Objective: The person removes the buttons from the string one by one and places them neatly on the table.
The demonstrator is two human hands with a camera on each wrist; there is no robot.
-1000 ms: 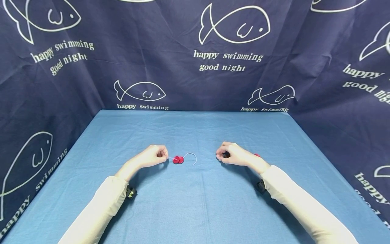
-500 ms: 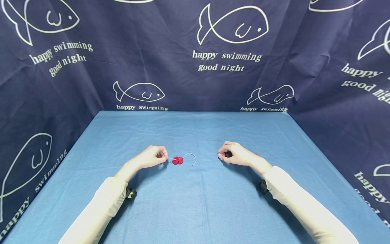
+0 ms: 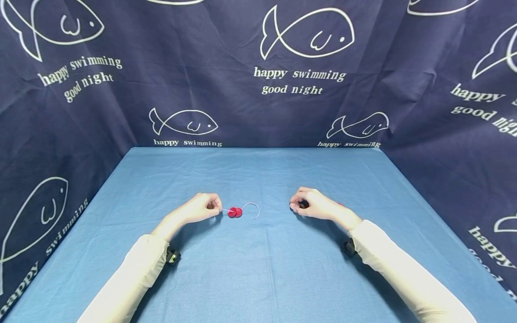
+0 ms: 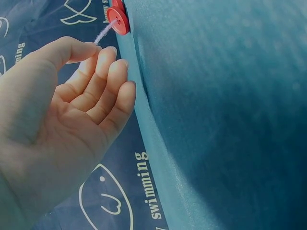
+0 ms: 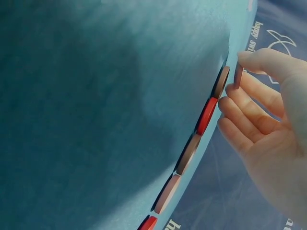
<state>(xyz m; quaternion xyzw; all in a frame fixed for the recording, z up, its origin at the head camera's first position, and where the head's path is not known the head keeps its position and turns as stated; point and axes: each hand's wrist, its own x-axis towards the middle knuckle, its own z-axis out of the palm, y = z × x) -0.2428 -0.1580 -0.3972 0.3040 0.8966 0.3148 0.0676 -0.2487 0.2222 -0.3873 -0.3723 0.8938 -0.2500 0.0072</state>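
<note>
My left arm [image 3: 129, 268], one, angled far and right. My right arm [image 3: 408, 268], one, angled far and left. Left hand [image 3: 202, 207]: pinching, lower fingers [image 4: 116, 91] loosely bent. Right hand [image 3: 316, 205]: likewise pinching, opposite the left.

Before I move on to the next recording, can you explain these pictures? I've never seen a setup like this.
There is no robot here, just a person's two bare hands. The wide picture comes from a camera worn on the head; the two close ones come from cameras on the wrists.

The left hand pinches a white string that runs to two red buttons lying on the blue cloth, with its loose end curving beyond them. The right hand pinches a button, seen edge-on. Beside that hand, its wrist view shows a row of more buttons, red and brownish, on the cloth.
</note>
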